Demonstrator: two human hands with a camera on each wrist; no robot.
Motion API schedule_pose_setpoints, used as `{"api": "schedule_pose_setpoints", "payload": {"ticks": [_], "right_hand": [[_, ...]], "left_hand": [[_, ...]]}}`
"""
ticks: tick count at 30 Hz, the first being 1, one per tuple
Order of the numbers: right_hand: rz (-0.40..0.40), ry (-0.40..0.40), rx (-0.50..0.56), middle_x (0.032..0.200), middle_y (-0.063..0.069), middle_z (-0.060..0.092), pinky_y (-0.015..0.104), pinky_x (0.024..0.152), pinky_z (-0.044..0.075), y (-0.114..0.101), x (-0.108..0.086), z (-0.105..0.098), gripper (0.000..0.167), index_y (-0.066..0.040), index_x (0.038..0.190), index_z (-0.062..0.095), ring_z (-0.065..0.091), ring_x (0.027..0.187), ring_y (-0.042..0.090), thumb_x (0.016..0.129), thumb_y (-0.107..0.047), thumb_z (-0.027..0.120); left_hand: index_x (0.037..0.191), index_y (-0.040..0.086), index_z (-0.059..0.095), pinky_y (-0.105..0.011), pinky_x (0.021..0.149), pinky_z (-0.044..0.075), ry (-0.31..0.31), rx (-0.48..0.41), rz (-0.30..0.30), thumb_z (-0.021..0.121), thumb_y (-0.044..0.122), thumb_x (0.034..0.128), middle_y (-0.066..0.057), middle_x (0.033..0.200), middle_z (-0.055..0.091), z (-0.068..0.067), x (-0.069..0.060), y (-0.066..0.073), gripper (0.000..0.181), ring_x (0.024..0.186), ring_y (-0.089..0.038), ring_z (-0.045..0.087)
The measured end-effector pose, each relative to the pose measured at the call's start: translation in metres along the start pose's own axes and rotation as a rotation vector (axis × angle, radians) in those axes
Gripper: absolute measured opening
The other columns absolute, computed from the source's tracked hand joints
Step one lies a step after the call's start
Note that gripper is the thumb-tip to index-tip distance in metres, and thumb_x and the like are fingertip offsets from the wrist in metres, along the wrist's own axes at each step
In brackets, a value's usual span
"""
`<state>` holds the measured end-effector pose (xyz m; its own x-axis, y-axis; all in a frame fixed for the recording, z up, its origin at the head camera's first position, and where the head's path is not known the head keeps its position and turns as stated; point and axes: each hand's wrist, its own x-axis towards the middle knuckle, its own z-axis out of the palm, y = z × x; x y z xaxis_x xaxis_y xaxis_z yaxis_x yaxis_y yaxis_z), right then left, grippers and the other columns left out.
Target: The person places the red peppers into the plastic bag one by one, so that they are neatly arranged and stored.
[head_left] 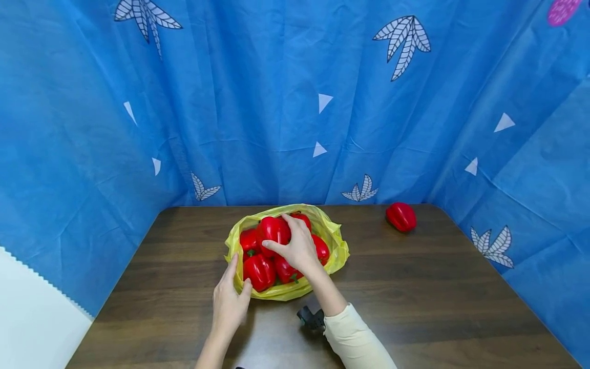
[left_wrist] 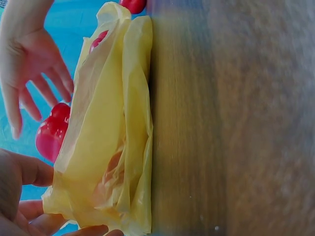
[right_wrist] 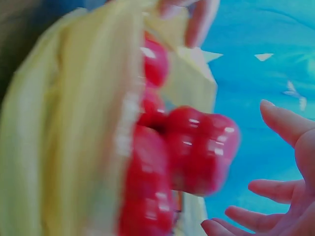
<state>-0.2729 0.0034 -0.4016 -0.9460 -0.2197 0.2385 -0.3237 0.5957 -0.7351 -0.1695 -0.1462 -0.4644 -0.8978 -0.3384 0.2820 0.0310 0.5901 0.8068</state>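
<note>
A yellow plastic bag (head_left: pixel 338 251) stands with its mouth spread wide, holding several red bell peppers (head_left: pixel 259 271). One bell pepper (head_left: pixel 273 230) sits on top of the others; in the right wrist view this top pepper (right_wrist: pixel 204 147) sticks out past the rim. My right hand (head_left: pixel 298 246) is over the bag beside it. That right hand (right_wrist: pixel 290 182) has spread fingers, with a gap to the pepper. At the bag's near left corner, my left hand (head_left: pixel 229 302) holds the bag's side between thumb and fingers; part of the left hand (left_wrist: pixel 24 196) is cut off in its wrist view.
Another red bell pepper (head_left: pixel 401 217) lies at the table's far right. A small black device (head_left: pixel 311 318) is by the right forearm. Blue patterned curtains (head_left: pixel 276 102) hang behind and beside the brown wooden table (head_left: pixel 438 302). A white surface (head_left: pixel 32 318) shows at left.
</note>
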Motion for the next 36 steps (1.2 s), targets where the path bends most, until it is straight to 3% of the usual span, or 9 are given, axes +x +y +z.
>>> {"api": "schedule_pose_setpoints", "payload": {"ticks": [6,10,15,17,21,28,36], "right_hand": [[-0.06,0.08,0.102,0.143,0.01,0.049,0.053,0.099,0.05,-0.008,0.0,-0.027,0.077,-0.013,0.144,0.048,0.047,0.129,0.03,0.079,-0.038,0.079],[-0.091,0.163,0.191,0.143,0.01,0.048,0.051,0.103,0.046,0.004,0.008,-0.054,0.071,-0.015,0.144,0.05,0.047,0.13,0.031,0.081,-0.035,0.078],[-0.098,0.358,0.153,0.145,0.013,0.047,0.05,0.104,0.044,0.057,0.034,-0.1,0.068,-0.015,0.143,0.05,0.045,0.131,0.031,0.083,-0.032,0.078],[-0.069,0.429,0.104,0.147,0.014,0.044,0.051,0.105,0.042,0.086,0.045,-0.121,0.07,-0.014,0.145,0.048,0.042,0.134,0.031,0.083,-0.03,0.077],[0.023,0.496,0.032,0.151,0.017,0.039,0.054,0.112,0.033,0.139,0.057,-0.157,0.074,-0.012,0.148,0.042,0.034,0.14,0.033,0.084,-0.029,0.077],[0.229,0.474,0.012,0.159,0.016,0.026,0.057,0.118,0.024,0.201,0.058,-0.198,0.077,-0.017,0.155,0.029,0.023,0.147,0.036,0.09,-0.031,0.069],[0.416,0.378,-0.024,0.16,0.024,0.018,0.057,0.118,0.022,0.241,0.051,-0.208,0.079,-0.013,0.157,0.019,0.016,0.147,0.043,0.094,-0.023,0.064]], "left_hand": [[0.148,0.004,0.041,-0.06,0.107,0.038,0.007,0.0,0.0,0.062,0.002,0.0863,-0.021,0.147,0.047,-0.002,0.002,-0.001,0.065,0.13,-0.044,0.049],[0.147,0.004,0.042,-0.059,0.106,0.039,0.025,0.001,-0.007,0.062,0.002,0.0856,-0.022,0.146,0.048,-0.005,0.001,-0.002,0.065,0.129,-0.044,0.049],[0.147,0.004,0.042,-0.059,0.105,0.04,0.036,-0.003,-0.008,0.062,0.001,0.0852,-0.023,0.145,0.048,-0.007,0.001,-0.003,0.065,0.129,-0.045,0.049],[0.147,0.004,0.042,-0.059,0.105,0.04,0.033,-0.003,-0.003,0.062,0.002,0.0854,-0.023,0.145,0.048,-0.007,0.001,-0.003,0.065,0.129,-0.044,0.049],[0.147,0.004,0.043,-0.058,0.105,0.04,0.035,-0.004,0.006,0.062,0.002,0.0848,-0.024,0.144,0.049,-0.006,0.0,-0.003,0.065,0.128,-0.045,0.05],[0.145,0.002,0.045,-0.058,0.103,0.042,0.056,-0.001,0.021,0.063,0.001,0.0834,-0.025,0.141,0.052,-0.003,0.0,-0.003,0.064,0.125,-0.045,0.052],[0.146,0.003,0.044,-0.058,0.104,0.041,0.032,-0.006,0.013,0.063,0.0,0.0837,-0.024,0.142,0.051,0.001,0.001,-0.002,0.065,0.127,-0.045,0.052]]}}
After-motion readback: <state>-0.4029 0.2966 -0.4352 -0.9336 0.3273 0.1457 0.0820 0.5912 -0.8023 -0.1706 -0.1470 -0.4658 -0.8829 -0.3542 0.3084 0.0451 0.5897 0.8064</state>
